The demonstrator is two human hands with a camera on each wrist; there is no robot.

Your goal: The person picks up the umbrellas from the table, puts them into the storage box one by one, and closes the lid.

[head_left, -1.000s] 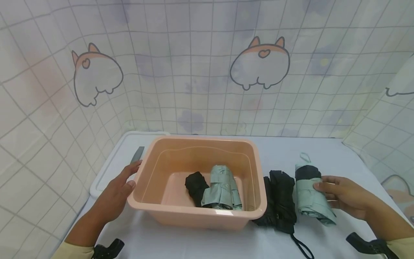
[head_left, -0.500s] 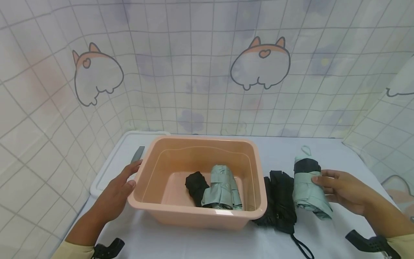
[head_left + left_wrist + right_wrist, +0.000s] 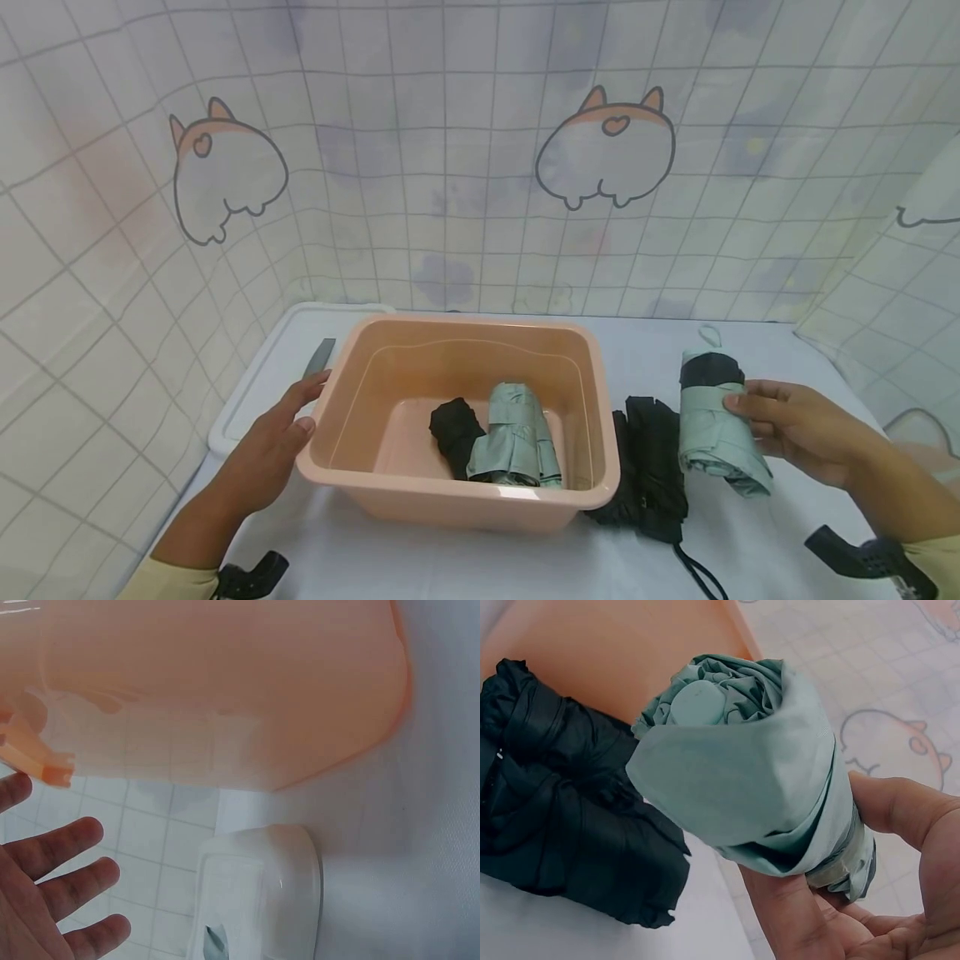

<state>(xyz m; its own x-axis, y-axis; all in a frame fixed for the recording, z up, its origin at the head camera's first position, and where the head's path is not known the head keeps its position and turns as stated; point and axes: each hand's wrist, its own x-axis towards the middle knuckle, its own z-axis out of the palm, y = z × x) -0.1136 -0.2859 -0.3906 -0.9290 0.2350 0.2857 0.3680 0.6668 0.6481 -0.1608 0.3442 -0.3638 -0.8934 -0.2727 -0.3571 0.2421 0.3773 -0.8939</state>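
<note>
A peach plastic basin [image 3: 390, 487] stands on the white table, with a folded black umbrella [image 3: 453, 429] and a folded pale green umbrella [image 3: 513, 433] lying inside. My left hand [image 3: 273, 442] rests flat against the basin's left rim, fingers straight [image 3: 67, 855]. My right hand [image 3: 795, 429] grips another folded pale green umbrella [image 3: 712, 425], lifted just off the table right of the basin; the right wrist view shows its rolled end [image 3: 735, 765] between my thumb and fingers. A second black folded umbrella [image 3: 648, 467] lies on the table between the basin and the held one.
A white lidded box [image 3: 262, 379] with a grey strip on it sits left of the basin, seen also as a white box [image 3: 262, 892] from the left wrist. A tiled curtain with cartoon prints closes in the table at the back and both sides.
My right hand has raised the pale green umbrella slightly and drawn it a little toward the back. The left hand and basin have stayed put.
</note>
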